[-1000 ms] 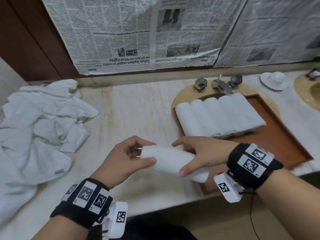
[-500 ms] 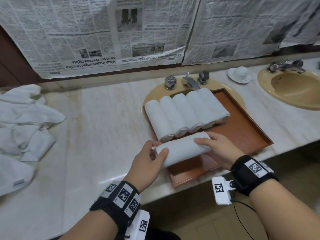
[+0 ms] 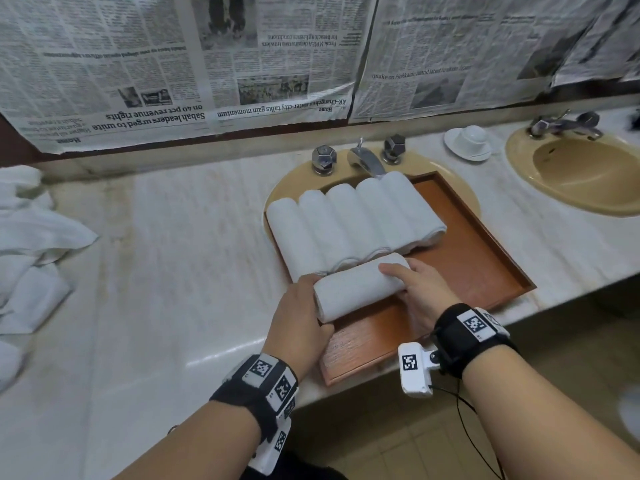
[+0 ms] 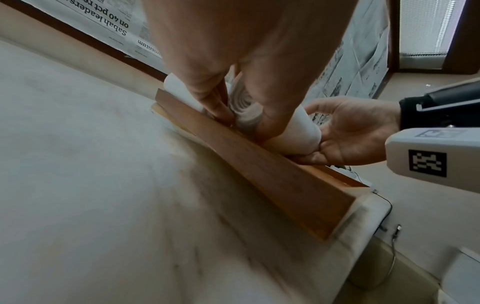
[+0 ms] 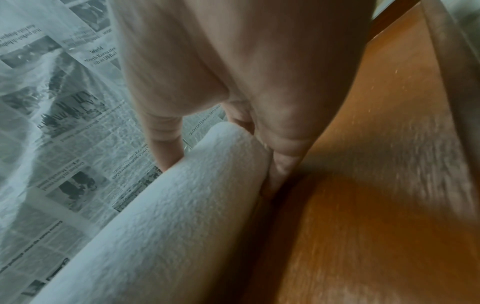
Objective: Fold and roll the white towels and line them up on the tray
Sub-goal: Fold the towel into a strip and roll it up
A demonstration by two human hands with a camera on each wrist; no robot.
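1. Head view showed a rolled white towel [image 3: 360,287] held crosswise over the wooden tray [image 3: 485,268], at the near ends of the five rolled towels [image 3: 353,223] lying side by side on the tray's far half.
2. Left hand [image 3: 299,317] gripped the roll's left end, thumb under the near side and fingers behind it; in the left wrist view its fingers [image 4: 215,102] were curled round the spiral end just above the tray's left rim.
3. Right hand [image 3: 417,289] clasped the roll's right end, fingers laid over the top and thumb beneath; the right wrist view showed the thumb [image 5: 283,156] pressed into the terry cloth close above the tray floor.
4. Whether the roll already touched the tray floor could not be told.
5. The tray sat across a beige sink [image 3: 284,192], its far edge below the tap [image 3: 363,159].
6. Left of the tray, well apart on the marble counter [image 3: 173,271], lay a heap of loose white towels [image 3: 31,244].
7. Right of the tray stood a white cup on a saucer [image 3: 467,142] and a second basin [image 3: 575,174]; newspaper [image 3: 173,64] covered the wall behind.
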